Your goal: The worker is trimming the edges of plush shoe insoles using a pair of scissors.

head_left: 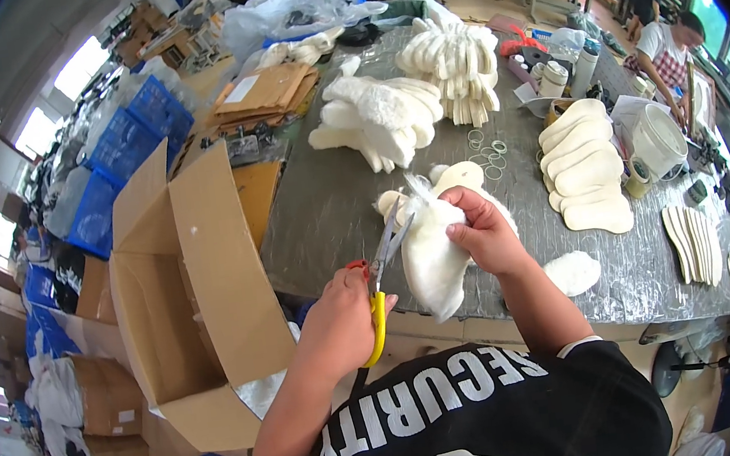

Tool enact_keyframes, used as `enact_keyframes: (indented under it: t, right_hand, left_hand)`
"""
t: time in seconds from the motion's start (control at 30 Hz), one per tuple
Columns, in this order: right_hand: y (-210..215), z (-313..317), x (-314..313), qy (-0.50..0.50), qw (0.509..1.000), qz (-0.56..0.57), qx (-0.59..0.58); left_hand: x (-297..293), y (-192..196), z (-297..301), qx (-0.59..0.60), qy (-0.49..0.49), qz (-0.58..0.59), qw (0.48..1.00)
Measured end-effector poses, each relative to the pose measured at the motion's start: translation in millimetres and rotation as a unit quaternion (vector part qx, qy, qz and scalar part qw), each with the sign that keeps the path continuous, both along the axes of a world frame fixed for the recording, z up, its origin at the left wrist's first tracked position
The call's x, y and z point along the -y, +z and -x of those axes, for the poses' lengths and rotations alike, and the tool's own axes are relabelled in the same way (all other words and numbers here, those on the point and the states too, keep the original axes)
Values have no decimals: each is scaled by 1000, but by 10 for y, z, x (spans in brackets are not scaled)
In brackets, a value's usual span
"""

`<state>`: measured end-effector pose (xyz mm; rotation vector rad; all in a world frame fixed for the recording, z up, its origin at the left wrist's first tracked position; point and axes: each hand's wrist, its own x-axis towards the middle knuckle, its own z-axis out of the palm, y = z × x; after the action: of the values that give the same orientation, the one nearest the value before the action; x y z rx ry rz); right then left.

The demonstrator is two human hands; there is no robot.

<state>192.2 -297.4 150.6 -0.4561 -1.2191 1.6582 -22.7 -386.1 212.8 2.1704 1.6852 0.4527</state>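
My left hand [340, 320] is closed round the handles of a pair of scissors [380, 322], one yellow and one red. Their parted blades point up at the top edge of a fluffy white insole [433, 261]. That insole is pinched between the thumb and fingers of my right hand [486, 230], above the front of the table. A tuft of loose white fibre stands up by the blade tips. More cream insoles [459, 174] lie just behind it, partly hidden by it and my hand. Right of my right forearm, a single fluffy insole [571, 274] rests on the table.
On the dark table [312, 207] sit a heap of fluffy insoles [379, 117], bundled insoles [452, 67], a spread stack [583, 166], rubber bands [490, 156] and a white bucket [657, 140]. An open cardboard box [229, 272] stands at left. Another person [663, 55] works at the far right.
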Motion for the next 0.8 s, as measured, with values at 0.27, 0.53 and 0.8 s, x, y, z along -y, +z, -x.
enact_keyframes:
  t: [0.27,0.53,0.8]
  right_hand:
    - [1,130,113,28,997,11,76]
    - [503,674,5,134,977,-86,144]
    - [1141,1898,-80,267,915,-220,207]
  left_hand:
    - [136,-107,45,18,7,52,998]
    - [394,171,422,21,63,69,995]
    - [878,586,1255,65,170,12,983]
